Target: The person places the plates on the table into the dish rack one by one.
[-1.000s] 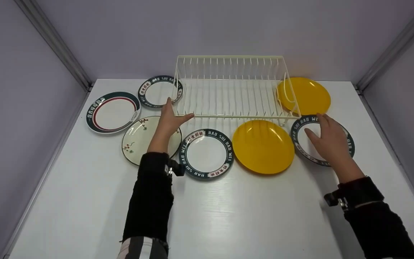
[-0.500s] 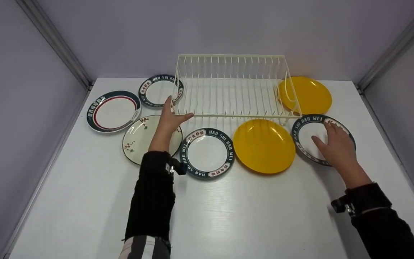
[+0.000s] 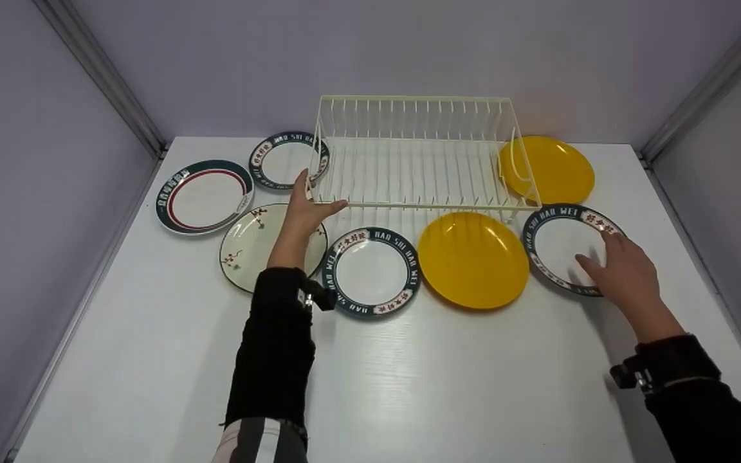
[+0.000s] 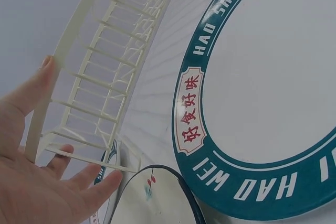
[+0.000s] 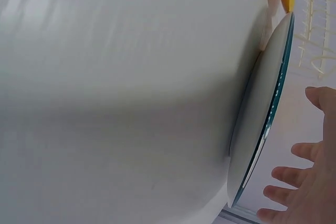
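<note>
My left hand [image 3: 305, 209] [image 4: 37, 182] rests with straight fingers against the front-left corner of a cream wire dish rack [image 3: 409, 98] [image 4: 113, 51], thumb along its front rail. My right hand [image 3: 624, 270] [image 5: 310, 182] lies with fingers spread and relaxed at the near-right rim of a white plate with a green lettered rim [image 3: 563, 244] [image 5: 257, 124]. It holds nothing. The rack has no dishes in it.
A second green-rimmed plate [image 3: 370, 271] [image 4: 273, 103] and a yellow plate [image 3: 472, 258] lie in front of the rack. A flower plate [image 3: 248, 247], a red-ringed plate [image 3: 204, 196] and a small green-rimmed plate [image 3: 283, 161] are at the left. Another yellow plate [image 3: 554, 168] lies back right.
My right hand has slid from the middle of the right green-rimmed plate toward its near-right rim. The left hand stays at the rack's corner.
</note>
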